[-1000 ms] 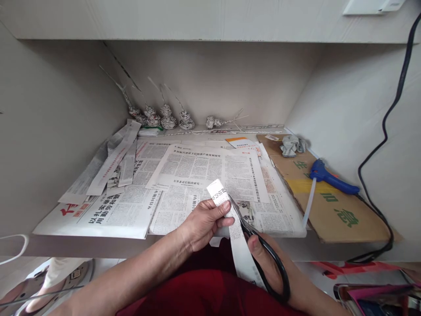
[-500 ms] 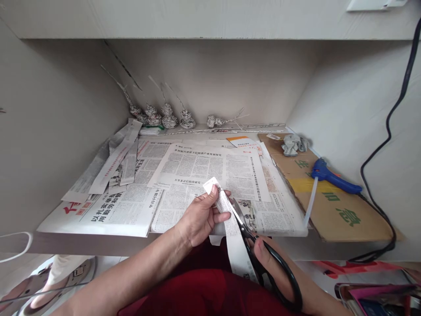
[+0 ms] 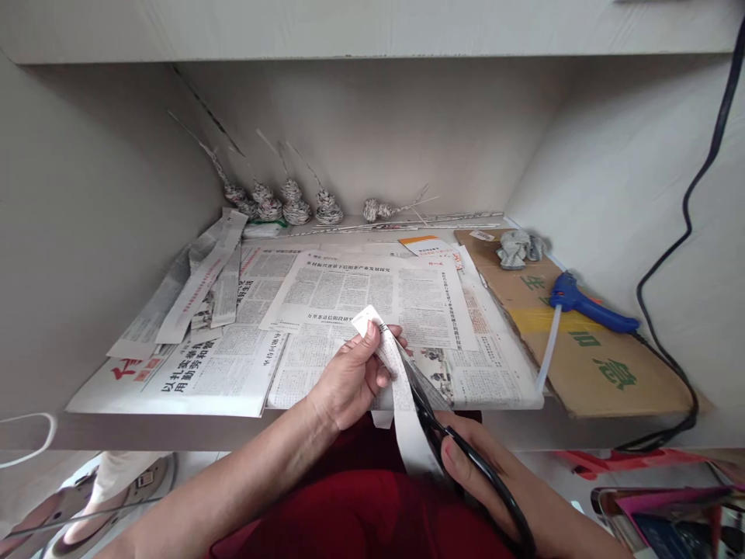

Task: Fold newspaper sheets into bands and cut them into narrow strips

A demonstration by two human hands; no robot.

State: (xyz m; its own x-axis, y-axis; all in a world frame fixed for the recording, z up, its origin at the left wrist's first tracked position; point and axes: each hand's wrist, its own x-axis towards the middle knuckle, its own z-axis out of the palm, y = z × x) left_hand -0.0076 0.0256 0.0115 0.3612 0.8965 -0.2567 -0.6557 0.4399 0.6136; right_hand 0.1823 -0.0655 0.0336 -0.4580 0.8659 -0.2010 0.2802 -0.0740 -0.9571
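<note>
Left hand (image 3: 349,373) grip pinching newspaper strip (image 3: 401,388) above counter (image 3: 174,431) front edge. Right hand (image 3: 483,473) grip closed on scissors (image 3: 459,450), blades along strip's right side.

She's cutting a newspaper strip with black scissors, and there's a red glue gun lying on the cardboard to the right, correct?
Not quite: the glue gun is blue, as the head view shows. The rest stands: black scissors cut a newspaper strip, and the gun lies on the cardboard at right.

newspapers (image 3: 326,326) on shelf (image 3: 174,431) | glue gun (image 3: 587,305) on cardboard (image 3: 617,373), right | paper rolls (image 3: 291,206) behind
</note>
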